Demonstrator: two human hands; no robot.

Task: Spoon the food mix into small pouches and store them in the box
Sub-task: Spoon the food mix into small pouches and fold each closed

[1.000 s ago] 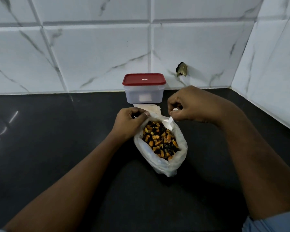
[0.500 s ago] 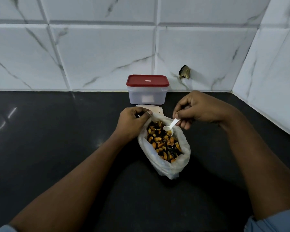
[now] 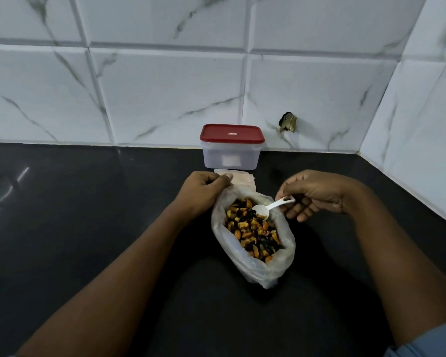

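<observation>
- Since a moment ago our right hand (image 3: 317, 195) has swung outward, laying the white spoon (image 3: 269, 207) flatter, bowl now resting on the food mix (image 3: 252, 231).
- Our fingers are pinched shut on the spoon's handle; the bowl looks empty, so we judge we're at the scooping step.
- Our left hand (image 3: 204, 190) is clamped on the rim of the plastic bag (image 3: 258, 269), holding it open on the black counter (image 3: 75, 215).
- Next we need a dig and a level lift toward a pouch.
- Count: one spoon, one bag, one red-lidded box (image 3: 231, 148) closed by the wall, and a flat stack of pouches (image 3: 242, 178) before it, number unclear.
</observation>
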